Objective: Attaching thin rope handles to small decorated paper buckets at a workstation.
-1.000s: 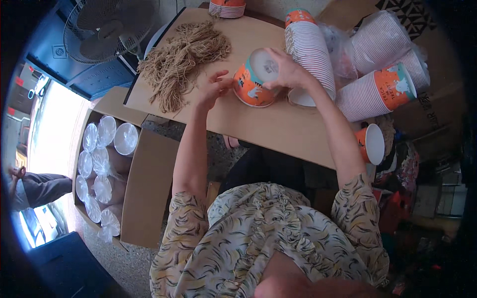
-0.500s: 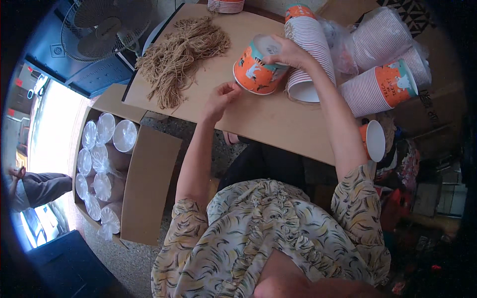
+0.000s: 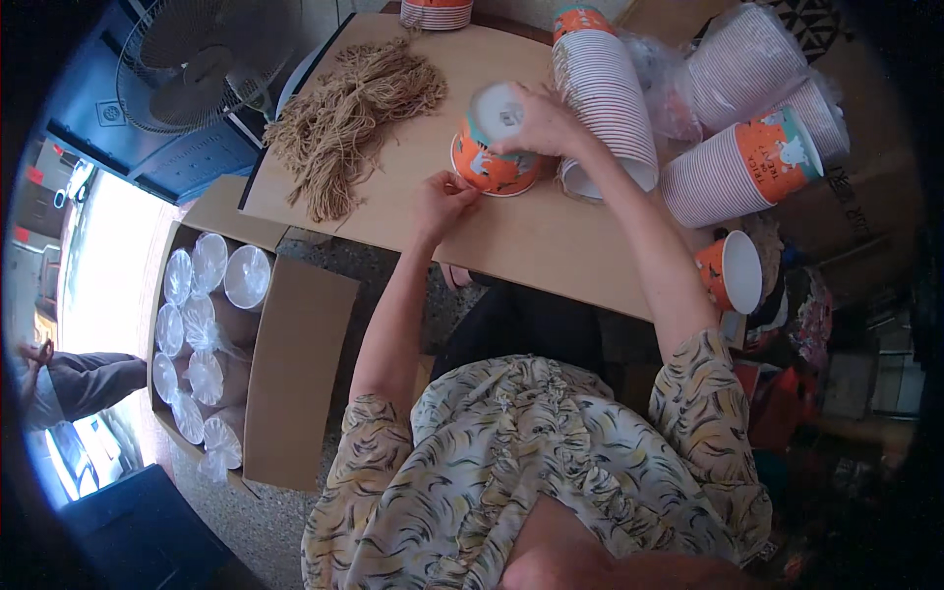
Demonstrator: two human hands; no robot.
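Table (image 3: 551,246) room comes first: nudged over the near edge, anything light could drop to the floor. The long stack of cups (image 3: 610,108) lies just beside the right hand (image 3: 546,123), open end toward the person, so a careless swing of that wrist could roll or push it. A heap of string (image 3: 359,108) sits to the left; its loose strands might catch under a rim dragged that way. A lone cup (image 3: 726,275) lies on its side near the right forearm (image 3: 649,231), where an elbow could knock it away. The upturned cup (image 3: 482,162) is between the hands, over the table's middle, and too hard a squeeze might dent its wall. The right hand has its fingers spread and clamped around the base. The left hand (image 3: 447,202) has its fingertips at the near-left rim; I cannot tell whether they pinch anything
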